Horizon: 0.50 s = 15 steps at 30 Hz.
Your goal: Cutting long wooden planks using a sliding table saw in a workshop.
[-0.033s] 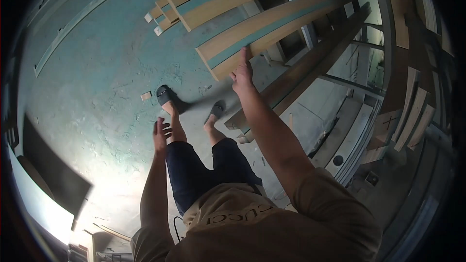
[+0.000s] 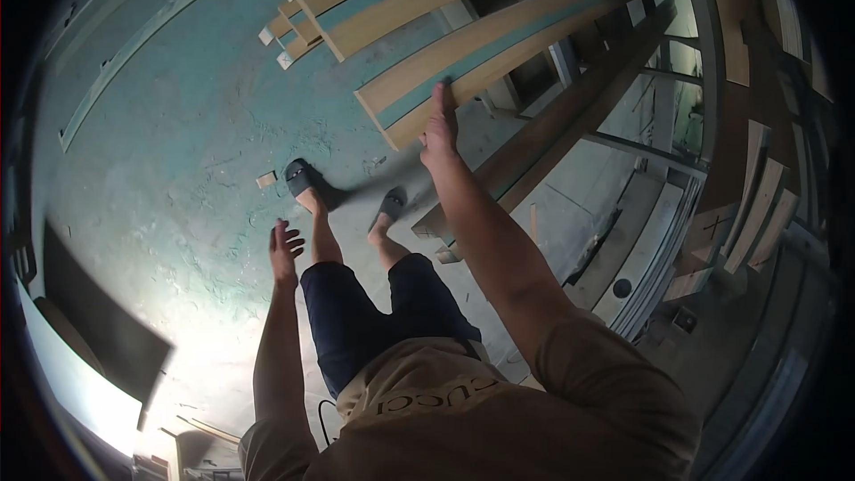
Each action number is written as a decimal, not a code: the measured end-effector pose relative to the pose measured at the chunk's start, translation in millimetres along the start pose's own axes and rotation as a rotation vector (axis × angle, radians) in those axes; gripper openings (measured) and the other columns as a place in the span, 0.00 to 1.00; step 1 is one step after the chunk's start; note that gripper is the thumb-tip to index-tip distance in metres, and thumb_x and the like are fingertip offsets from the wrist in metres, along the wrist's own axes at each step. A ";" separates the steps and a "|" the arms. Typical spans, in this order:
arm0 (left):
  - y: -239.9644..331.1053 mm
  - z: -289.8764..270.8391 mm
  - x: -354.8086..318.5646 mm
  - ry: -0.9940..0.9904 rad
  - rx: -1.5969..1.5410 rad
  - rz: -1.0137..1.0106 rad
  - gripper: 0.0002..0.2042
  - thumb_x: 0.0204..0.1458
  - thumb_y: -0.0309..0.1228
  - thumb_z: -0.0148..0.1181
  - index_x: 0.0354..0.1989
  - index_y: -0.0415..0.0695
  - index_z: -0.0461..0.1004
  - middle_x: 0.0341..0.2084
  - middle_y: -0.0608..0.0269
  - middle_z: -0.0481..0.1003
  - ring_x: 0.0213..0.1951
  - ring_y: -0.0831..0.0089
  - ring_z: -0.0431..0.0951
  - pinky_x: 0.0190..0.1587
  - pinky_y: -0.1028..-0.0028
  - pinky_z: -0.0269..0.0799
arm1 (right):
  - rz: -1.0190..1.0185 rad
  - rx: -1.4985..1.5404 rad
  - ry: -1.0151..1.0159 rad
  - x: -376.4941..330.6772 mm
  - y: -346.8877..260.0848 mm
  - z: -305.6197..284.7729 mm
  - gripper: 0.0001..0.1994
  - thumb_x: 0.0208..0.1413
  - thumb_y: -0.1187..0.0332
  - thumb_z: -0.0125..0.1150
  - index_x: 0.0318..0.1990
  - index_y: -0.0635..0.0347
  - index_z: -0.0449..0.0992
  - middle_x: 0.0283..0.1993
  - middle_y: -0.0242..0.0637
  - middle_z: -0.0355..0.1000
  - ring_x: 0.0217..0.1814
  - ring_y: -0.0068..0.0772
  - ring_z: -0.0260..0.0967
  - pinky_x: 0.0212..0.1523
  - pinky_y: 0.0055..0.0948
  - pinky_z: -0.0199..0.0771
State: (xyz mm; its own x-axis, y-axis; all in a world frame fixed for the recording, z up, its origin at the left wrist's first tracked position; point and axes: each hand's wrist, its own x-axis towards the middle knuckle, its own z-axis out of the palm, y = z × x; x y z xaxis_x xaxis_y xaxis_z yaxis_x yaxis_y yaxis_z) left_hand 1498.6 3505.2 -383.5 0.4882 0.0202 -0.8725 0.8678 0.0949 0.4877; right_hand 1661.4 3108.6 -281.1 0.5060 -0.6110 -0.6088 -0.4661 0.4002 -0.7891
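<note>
My right hand (image 2: 440, 132) is at the near edge of a long light wooden board (image 2: 499, 78) with a teal stripe along it. One digit lies stretched over the board's top face while the others curl at its edge. Part of the grip is hidden by the hand itself. My left hand (image 2: 285, 248) hangs above the floor beside my left leg, fingers apart and nothing in it. Another striped board (image 2: 401, 7) lies parallel beyond the first. A darker brown beam (image 2: 557, 129) runs on the near side of my right hand.
The boards extend from a rack with a metal frame (image 2: 699, 44) on the right. Short wood pieces (image 2: 757, 214) lean at the far right. A small wood block (image 2: 266, 180) lies on the teal-stained floor (image 2: 178, 125) near my left sandal (image 2: 300, 176). A dark panel (image 2: 98, 321) stands at lower left.
My left hand has shifted slightly left and down, away from my leg. My right hand has shifted slightly left and stays at the board's edge.
</note>
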 end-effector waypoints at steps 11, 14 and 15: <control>39.8 -16.9 44.0 -0.074 0.321 0.000 0.38 0.69 0.69 0.53 0.68 0.45 0.73 0.49 0.54 0.83 0.43 0.66 0.85 0.45 0.65 0.78 | -0.351 0.266 0.181 31.8 24.9 17.9 0.37 0.70 0.47 0.73 0.75 0.64 0.69 0.72 0.39 0.74 0.71 0.38 0.72 0.72 0.40 0.70; 33.5 10.8 28.7 -0.139 0.387 0.045 0.34 0.72 0.64 0.54 0.68 0.45 0.74 0.48 0.54 0.84 0.41 0.67 0.86 0.44 0.66 0.79 | -0.354 0.311 0.192 30.1 25.8 20.2 0.37 0.68 0.50 0.76 0.73 0.67 0.68 0.69 0.43 0.74 0.68 0.38 0.70 0.71 0.38 0.69; 34.5 20.3 22.5 -0.161 0.415 0.054 0.33 0.72 0.63 0.54 0.68 0.45 0.74 0.47 0.54 0.84 0.41 0.67 0.86 0.43 0.66 0.79 | -0.359 0.329 0.202 28.2 27.6 22.0 0.38 0.68 0.49 0.76 0.72 0.68 0.68 0.67 0.45 0.75 0.66 0.38 0.71 0.69 0.37 0.70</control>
State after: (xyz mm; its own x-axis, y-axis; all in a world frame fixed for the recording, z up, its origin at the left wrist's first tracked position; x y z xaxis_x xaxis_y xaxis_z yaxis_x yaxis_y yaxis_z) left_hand 1541.5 3488.8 -385.8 0.5131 -0.1442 -0.8461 0.7887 -0.3097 0.5310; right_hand 1678.8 3117.4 -321.9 0.4270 -0.8553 -0.2935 -0.0205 0.3153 -0.9488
